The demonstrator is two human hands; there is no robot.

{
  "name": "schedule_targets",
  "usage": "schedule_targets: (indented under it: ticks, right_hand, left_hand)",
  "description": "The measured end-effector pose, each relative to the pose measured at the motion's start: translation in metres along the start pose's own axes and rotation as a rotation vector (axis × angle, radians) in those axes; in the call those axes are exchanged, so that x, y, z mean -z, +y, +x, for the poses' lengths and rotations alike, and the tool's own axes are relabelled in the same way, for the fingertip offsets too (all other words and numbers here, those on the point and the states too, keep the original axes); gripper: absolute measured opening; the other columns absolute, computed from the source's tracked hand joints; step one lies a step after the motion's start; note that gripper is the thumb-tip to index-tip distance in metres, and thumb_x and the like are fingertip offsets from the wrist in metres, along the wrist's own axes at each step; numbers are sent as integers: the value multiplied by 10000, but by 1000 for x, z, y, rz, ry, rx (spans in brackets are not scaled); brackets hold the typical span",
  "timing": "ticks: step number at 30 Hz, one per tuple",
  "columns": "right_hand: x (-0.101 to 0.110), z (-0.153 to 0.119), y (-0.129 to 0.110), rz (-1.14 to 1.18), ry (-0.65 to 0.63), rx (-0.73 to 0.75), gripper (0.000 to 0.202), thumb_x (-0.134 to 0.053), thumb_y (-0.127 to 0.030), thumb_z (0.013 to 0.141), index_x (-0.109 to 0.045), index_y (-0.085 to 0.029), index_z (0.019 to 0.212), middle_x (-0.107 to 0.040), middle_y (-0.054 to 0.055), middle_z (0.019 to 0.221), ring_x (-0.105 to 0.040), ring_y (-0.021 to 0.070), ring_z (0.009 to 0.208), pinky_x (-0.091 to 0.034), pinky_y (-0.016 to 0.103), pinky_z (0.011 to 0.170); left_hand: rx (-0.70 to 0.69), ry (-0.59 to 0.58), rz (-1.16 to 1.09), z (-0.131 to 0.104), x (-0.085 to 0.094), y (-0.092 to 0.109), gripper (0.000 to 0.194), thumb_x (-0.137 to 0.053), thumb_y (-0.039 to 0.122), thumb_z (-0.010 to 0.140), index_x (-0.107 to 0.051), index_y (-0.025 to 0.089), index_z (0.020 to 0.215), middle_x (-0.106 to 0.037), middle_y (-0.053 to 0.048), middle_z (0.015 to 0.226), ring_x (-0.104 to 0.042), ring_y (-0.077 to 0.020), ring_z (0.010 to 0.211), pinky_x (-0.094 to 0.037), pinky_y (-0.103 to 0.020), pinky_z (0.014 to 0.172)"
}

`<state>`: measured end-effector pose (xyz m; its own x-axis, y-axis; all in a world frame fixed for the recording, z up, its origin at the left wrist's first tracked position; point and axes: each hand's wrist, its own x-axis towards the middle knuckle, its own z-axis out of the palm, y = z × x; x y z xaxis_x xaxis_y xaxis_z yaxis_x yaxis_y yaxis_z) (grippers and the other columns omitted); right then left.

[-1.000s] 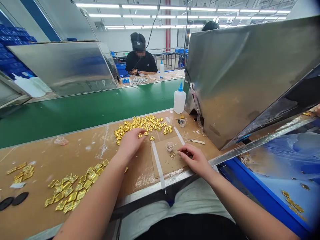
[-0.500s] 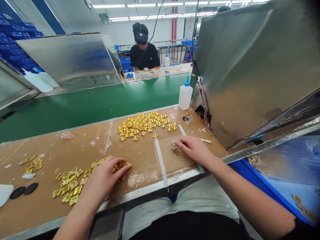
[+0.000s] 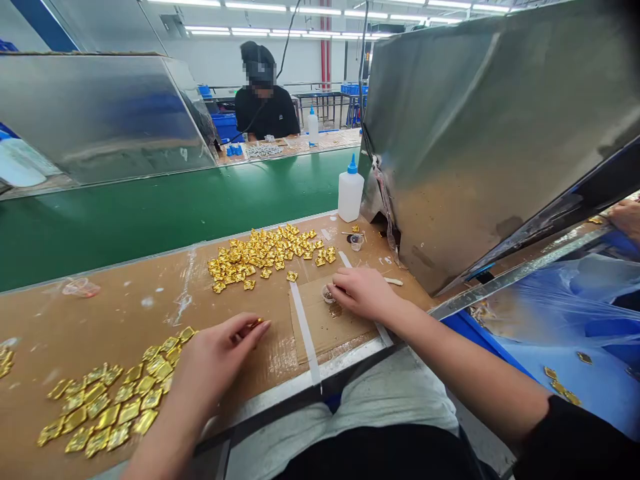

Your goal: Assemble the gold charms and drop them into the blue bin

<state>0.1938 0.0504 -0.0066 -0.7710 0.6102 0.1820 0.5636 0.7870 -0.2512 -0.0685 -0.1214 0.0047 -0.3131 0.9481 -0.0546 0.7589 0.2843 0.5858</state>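
My left hand (image 3: 227, 350) pinches a small gold piece (image 3: 257, 323) between thumb and fingertips, just above the brown work surface. To its left lie many flat gold pieces (image 3: 107, 417) in loose rows. My right hand (image 3: 357, 291) has its fingers drawn together at a small clear cup (image 3: 328, 294) on a cardboard sheet (image 3: 315, 327); whatever its fingertips hold is too small to make out. Beyond both hands a heap of gold pieces (image 3: 265, 250) is spread near the far edge of the surface.
A white bottle with a blue cap (image 3: 351, 193) stands near a large metal panel (image 3: 490, 133) on the right. Behind the green belt (image 3: 190, 203) a person (image 3: 267, 110) sits. Another person's hand (image 3: 627, 217) shows at the far right.
The view has shifted to the right. My left hand has lifted away from the gold rows with a piece at its fingertips. The right hand's fingers now reach over the small cup.
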Motion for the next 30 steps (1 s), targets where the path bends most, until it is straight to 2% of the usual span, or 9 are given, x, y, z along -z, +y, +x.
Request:
schedule_targets:
  ticks: [3,5,8,11,14,18,22,25,30]
  right_hand:
    - [6,11,0,146,-34,-32,330,-585,-255,970,-543,-181,652,-608,32,728,-435,153,658,-153,331,625]
    - [6,17,1,340,-39,-101,336,-654,-220,856,-480,-182,570,-510,0,622,-344,138,610,-136,334,624]
    - [0,21,6,536,-21,-195,358,-650,-229,770,-410,-192,507,-354,-40,521,-269,122,561,-134,325,602]
    - [-13,18,12,706,43,-286,369,-546,-312,809,-323,-218,531,-274,-57,518,-267,110,532,-168,296,561]
    - [-23,8,11,905,152,-374,355,-455,-391,846,-268,-247,579,-256,-61,544,-258,103,510,-210,274,518]
    - [-29,-6,2,1111,271,-417,360,-441,-412,846,-222,-261,603,-204,-68,570,-225,101,495,-212,268,482]
    - [-33,-17,-12,1200,308,-406,407,-513,-432,868,-308,-243,570,-271,-60,551,-282,105,508,-236,274,509]
    - [-35,-23,-19,1182,284,-335,446,-584,-460,896,-407,-217,568,-357,-47,563,-325,110,552,-269,283,561]
    - [-37,-26,-24,1034,218,-122,431,-567,-396,979,-413,-206,624,-376,-44,637,-368,121,631,-289,286,620]
  left_hand:
    - [-54,-6,-387,6,-23,28,368,-703,560,904,-824,247,1057,-804,-46,912,-728,-260,815,-513,-317,751]
    - [-61,-28,-540,9,-39,42,351,-741,504,887,-829,214,1064,-792,-60,900,-697,-238,784,-496,-300,715]
    - [-50,-38,-591,10,-61,53,361,-771,488,868,-833,184,1053,-636,-3,641,-511,-166,586,-362,-264,574]
    - [-24,-67,-640,8,-74,51,419,-766,514,879,-821,163,1100,-471,45,558,-373,-135,536,-266,-254,534]
    - [-8,-75,-652,6,-81,46,492,-752,538,899,-799,158,1208,-480,39,598,-392,-141,568,-281,-249,538]
    - [-8,-46,-617,6,-84,43,634,-746,568,900,-718,163,1387,-501,42,628,-407,-136,573,-321,-245,553]
    - [-35,-51,-600,8,-88,40,612,-736,576,904,-723,173,1365,-551,38,660,-444,-124,536,-341,-239,525]
    - [-43,-98,-611,8,-89,38,548,-755,568,896,-747,184,1286,-625,17,723,-490,-121,525,-375,-239,518]
    - [-47,-126,-565,7,-89,36,525,-819,555,847,-767,209,1240,-687,-7,761,-504,-130,561,-368,-226,511]
